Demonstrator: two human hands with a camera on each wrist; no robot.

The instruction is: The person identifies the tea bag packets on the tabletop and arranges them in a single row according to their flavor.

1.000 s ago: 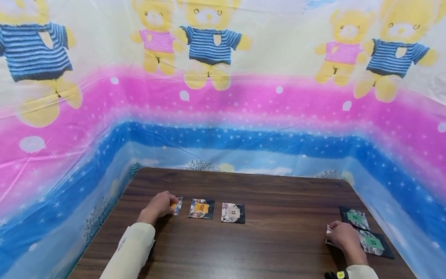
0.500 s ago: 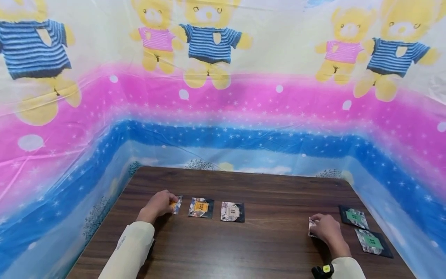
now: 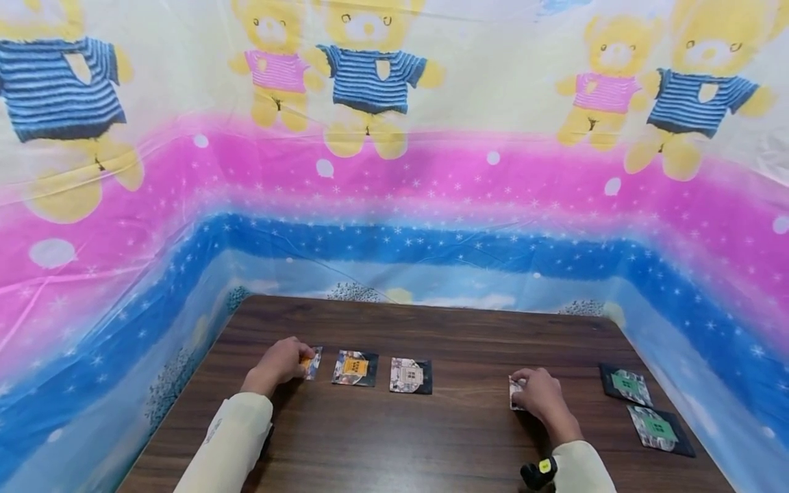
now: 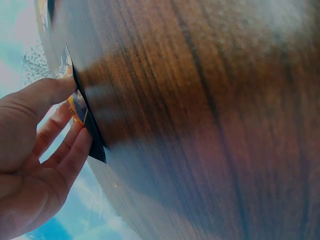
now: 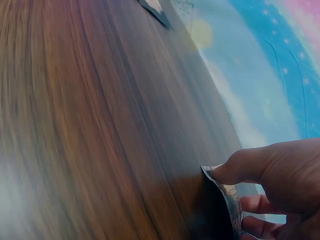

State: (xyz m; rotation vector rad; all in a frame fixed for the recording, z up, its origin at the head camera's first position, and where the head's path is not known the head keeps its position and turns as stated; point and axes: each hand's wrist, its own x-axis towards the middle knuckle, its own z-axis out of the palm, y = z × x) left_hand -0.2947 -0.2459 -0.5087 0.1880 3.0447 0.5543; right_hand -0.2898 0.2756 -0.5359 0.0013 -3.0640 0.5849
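In the head view my left hand (image 3: 280,366) pinches an orange-labelled flat packet (image 3: 313,364) at the table's left; the hand covers part of it. The left wrist view has this packet (image 4: 94,131) between thumb and fingers, partly tilted. Farther right, my right hand (image 3: 544,397) pinches a flat packet (image 3: 515,393), largely hidden under the fingers. A pale label and dark back show on that packet (image 5: 230,201) in the right wrist view. Between the hands lie another orange-labelled packet (image 3: 355,368) and a pale-labelled packet (image 3: 411,375), in line with the left-hand one.
Two green-labelled packets (image 3: 629,385) lie near the right edge of the dark wooden table (image 3: 382,438). Bare wood separates the pale-labelled packet from my right hand. A printed cloth (image 3: 394,239) with bears hangs around the table's back and sides.
My right hand has carried its packet leftward, away from the two green-labelled packets, which are now fully uncovered. My left hand and the other packets stay where they were.
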